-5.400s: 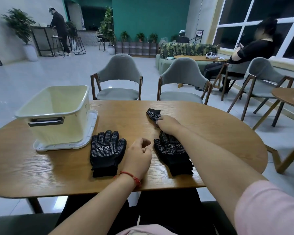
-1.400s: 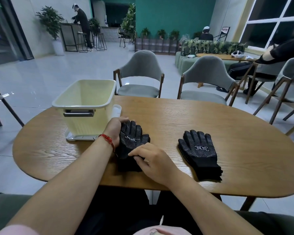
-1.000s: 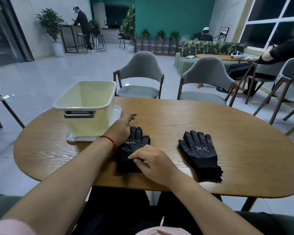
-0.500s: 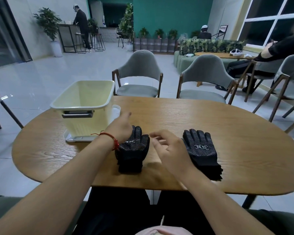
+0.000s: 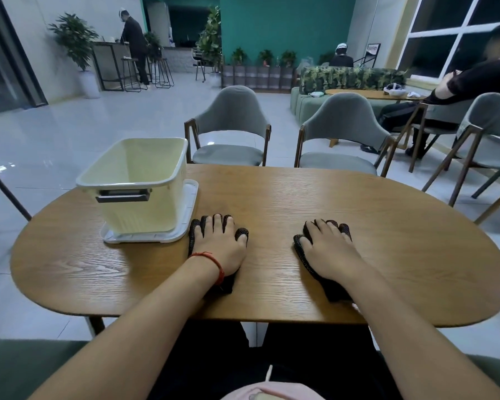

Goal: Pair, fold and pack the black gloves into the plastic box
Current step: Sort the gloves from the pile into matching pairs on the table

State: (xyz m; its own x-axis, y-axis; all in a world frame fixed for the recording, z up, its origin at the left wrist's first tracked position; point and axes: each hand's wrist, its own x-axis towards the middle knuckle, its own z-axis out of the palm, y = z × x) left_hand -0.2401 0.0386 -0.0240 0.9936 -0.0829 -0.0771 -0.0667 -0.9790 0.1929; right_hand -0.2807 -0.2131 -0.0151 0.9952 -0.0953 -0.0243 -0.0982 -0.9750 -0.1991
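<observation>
Two stacks of black dotted gloves lie on the wooden table point(image 5: 387, 255). My left hand point(image 5: 221, 243) rests flat, fingers spread, on the left glove stack point(image 5: 195, 229), whose fingertips and cuff stick out from under it. My right hand point(image 5: 328, 246) lies flat on the right glove stack point(image 5: 300, 252) in the same way. Neither hand grips anything. The pale yellow plastic box point(image 5: 139, 183) stands open and empty to the left of my left hand, on its white lid point(image 5: 189, 203).
Two grey chairs point(image 5: 231, 131) stand at the table's far edge. More chairs and a seated person point(image 5: 474, 82) are at the right. Another person stands at a counter far back left. The table's near edge runs close to my lap.
My right hand left the left glove stack and moved right onto the right stack. My left hand shifted to lie flat over the left stack. Both now press down.
</observation>
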